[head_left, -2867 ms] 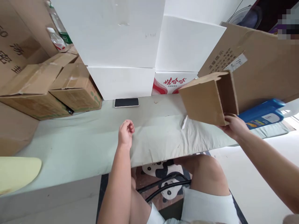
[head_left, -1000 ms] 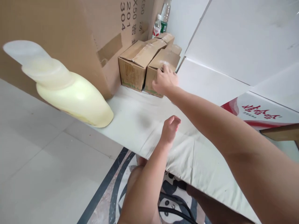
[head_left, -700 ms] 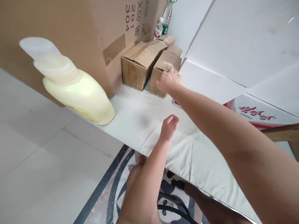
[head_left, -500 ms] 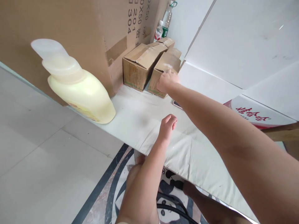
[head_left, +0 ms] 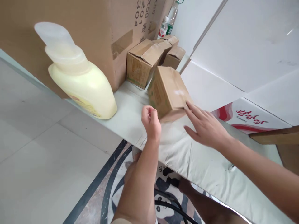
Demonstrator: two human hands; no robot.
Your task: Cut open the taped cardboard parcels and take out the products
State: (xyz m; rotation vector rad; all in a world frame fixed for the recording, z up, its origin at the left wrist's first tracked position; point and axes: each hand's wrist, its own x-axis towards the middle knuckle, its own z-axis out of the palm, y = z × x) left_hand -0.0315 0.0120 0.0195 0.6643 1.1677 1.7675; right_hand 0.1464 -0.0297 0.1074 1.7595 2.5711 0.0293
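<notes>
A small brown cardboard box (head_left: 170, 88) stands turned at an angle on the pale cloth cover, in front of the other boxes. The fingertips of my right hand (head_left: 205, 124) touch its near right corner; the fingers are stretched out and the thumb is apart. My left hand (head_left: 151, 123) is curled into a fist at the box's near left side, with nothing visible in it. Whether the fist touches the box I cannot tell. Behind the turned box sit a similar cardboard box (head_left: 142, 63) and a smaller one (head_left: 175, 56).
A pale yellow bottle (head_left: 86, 90) with a whitish cap stands at the left, before a large carton (head_left: 88, 37). Two plastic bottles (head_left: 171, 18) are at the back. A red and white box (head_left: 245, 115) lies at the right by the white wall panels. Below is a patterned mat (head_left: 121, 183).
The cardboard box has come out from the row toward me and turned. My right hand has moved nearer and rightward, its fingers now stretched. My left fist has shifted left.
</notes>
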